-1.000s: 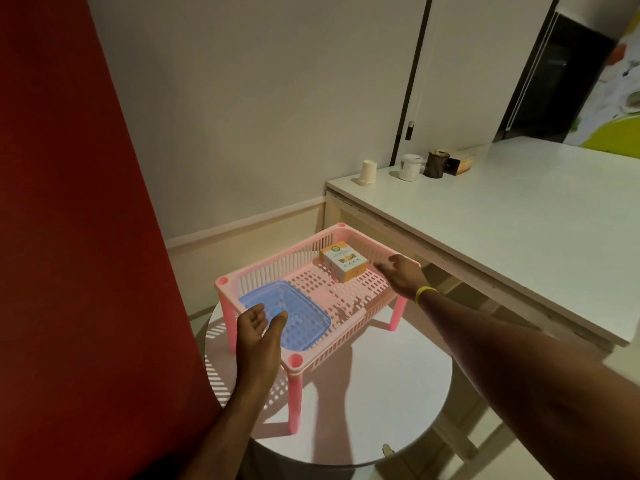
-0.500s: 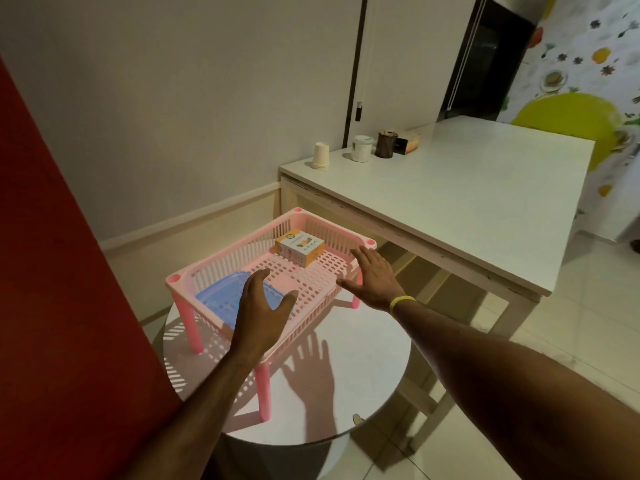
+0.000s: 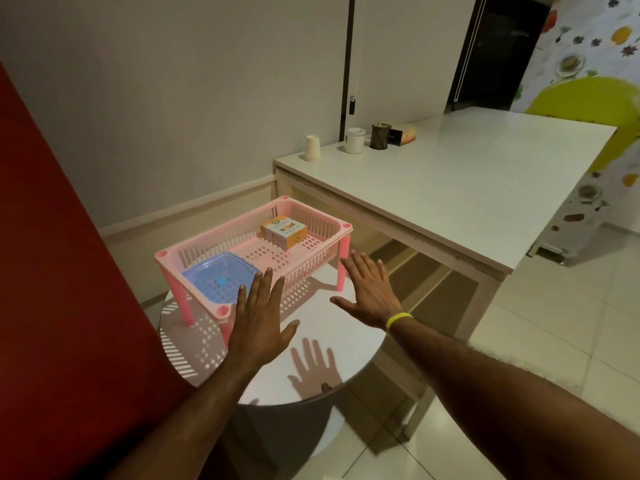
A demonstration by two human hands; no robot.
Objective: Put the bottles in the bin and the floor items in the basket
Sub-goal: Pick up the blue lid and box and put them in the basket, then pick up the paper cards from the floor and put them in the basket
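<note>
At frame centre the pink basket point(image 3: 311, 233) on the round desk point(image 3: 332, 334) holds a blue lid point(image 3: 218, 280) and a small box point(image 3: 284, 232), while left hand point(image 3: 258, 327) and right hand point(image 3: 369, 294) hover flat, grip empty, so that half looks done; no bottles or bin show.

Two worktops: a small round one and a long white one.

The round white worktop point(image 3: 332, 344) carries a pink basket point(image 3: 313, 268) that stands on four short legs. On the long worktop point(image 3: 485, 188), near the wall end, stand a paper cup point(image 3: 312, 148), a white jar point(image 3: 354, 140), a dark cup point(image 3: 380, 136) and a box point(image 3: 404, 132) lying on its side. The floor point(image 3: 540, 327) has pale tiles.
</note>
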